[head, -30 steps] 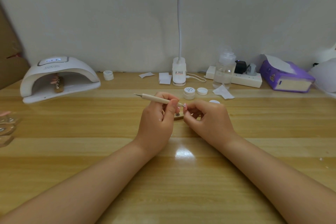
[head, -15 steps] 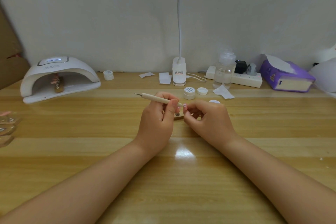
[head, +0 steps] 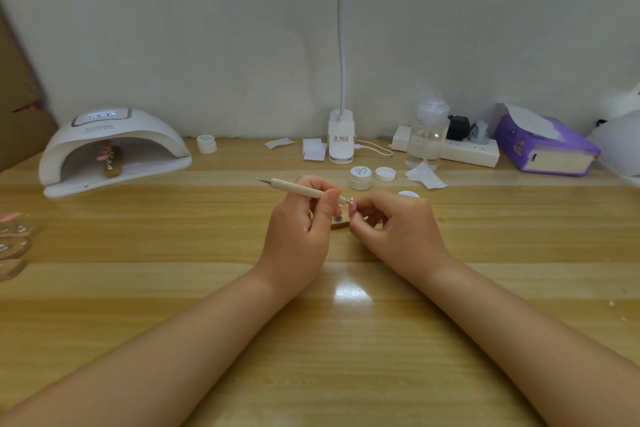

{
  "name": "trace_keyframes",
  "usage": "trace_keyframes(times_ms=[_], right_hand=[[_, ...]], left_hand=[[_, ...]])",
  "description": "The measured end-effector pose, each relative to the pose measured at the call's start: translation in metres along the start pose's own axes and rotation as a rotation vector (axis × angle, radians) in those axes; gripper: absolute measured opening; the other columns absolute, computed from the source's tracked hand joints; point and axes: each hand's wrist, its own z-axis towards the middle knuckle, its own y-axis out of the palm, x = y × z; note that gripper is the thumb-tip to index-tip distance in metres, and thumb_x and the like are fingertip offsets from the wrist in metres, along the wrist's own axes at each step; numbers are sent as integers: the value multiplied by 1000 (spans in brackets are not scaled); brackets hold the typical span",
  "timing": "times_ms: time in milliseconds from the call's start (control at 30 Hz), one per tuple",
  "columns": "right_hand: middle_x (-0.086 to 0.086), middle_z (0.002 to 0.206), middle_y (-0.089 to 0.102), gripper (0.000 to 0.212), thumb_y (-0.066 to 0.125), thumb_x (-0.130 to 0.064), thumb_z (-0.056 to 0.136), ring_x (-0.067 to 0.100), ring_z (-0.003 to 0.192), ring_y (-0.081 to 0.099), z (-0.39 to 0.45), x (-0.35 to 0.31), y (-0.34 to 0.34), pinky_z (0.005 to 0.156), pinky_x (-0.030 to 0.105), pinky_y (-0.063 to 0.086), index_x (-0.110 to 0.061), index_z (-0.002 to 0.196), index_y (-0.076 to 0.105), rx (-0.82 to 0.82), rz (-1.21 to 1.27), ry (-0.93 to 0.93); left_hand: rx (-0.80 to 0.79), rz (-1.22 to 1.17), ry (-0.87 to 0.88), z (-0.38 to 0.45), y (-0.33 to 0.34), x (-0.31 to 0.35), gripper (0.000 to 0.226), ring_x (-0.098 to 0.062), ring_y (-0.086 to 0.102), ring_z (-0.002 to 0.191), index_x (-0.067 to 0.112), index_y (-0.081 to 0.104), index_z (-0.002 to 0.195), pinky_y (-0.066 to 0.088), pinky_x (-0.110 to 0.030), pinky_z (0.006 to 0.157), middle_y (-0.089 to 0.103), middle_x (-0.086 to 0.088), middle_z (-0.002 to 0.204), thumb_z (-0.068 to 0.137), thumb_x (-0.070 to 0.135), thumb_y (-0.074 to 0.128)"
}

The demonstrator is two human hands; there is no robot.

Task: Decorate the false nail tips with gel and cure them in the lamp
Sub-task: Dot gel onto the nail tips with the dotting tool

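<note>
At the middle of the table (head: pixel 346 340), seen from the head camera, the left hand (head: pixel 298 229) pinches a dotting tool (head: pixel 299 188), its tip meeting a nail tip (head: pixel 351 200) pinched by the right hand (head: pixel 398 229) above a small wooden stand (head: pixel 341 225). A tremor could smear the gel, or the tip could slip from so slight a grip. The glossy wood throws glare. Toward the far left corner the curing lamp (head: pixel 114 146) holds another stand; a gel jar (head: pixel 360 177) sits behind the hands by the wall.

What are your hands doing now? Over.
Left hand grips dotting pen. Right hand pinches nail tip. Nothing in the way.
</note>
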Motion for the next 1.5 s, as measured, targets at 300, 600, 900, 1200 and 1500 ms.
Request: trace_keyframes(times_ms=[300, 600, 900, 1200, 1500], right_hand=[[-5, 68, 69, 5, 69, -11, 79, 7, 59, 61, 0, 1, 1, 60, 26, 51, -12, 80, 74, 20, -4, -11], [-6, 69, 69, 5, 69, -12, 79, 7, 59, 62, 0, 1, 1, 61, 27, 52, -13, 81, 74, 20, 0, -7], [-7, 68, 69, 5, 70, -13, 79, 5, 58, 61, -1, 1, 1, 60, 24, 50, -15, 81, 74, 21, -7, -7], [-7, 67, 69, 4, 70, -12, 79, 5, 58, 60, -1, 1, 1, 59, 24, 50, -14, 79, 73, 29, -7, -13], [-8, 68, 68, 4, 69, -13, 80, 5, 58, 60, -1, 2, 2, 59, 22, 49, -14, 79, 73, 27, -1, 0]], left_hand=[[2, 5, -2, 0, 0, 1, 12, -12, 60, 65, 36, 51, 84, 48, -29, 61, 64, 6, 78, 93, 28, 48], [1, 16, 15, 0, -1, 0, 14, -9, 59, 66, 36, 51, 84, 46, -18, 60, 63, 6, 79, 93, 26, 48], [1, 23, 17, 0, -1, -1, 12, -9, 60, 66, 36, 51, 85, 48, -25, 61, 64, 7, 81, 93, 28, 48], [5, 11, 11, 0, 0, 0, 12, -8, 60, 66, 37, 51, 85, 47, -22, 61, 65, 11, 78, 93, 29, 48], [36, -17, 28, 0, 0, 4, 14, -14, 59, 63, 34, 51, 84, 46, -20, 58, 65, 10, 77, 94, 25, 47]])
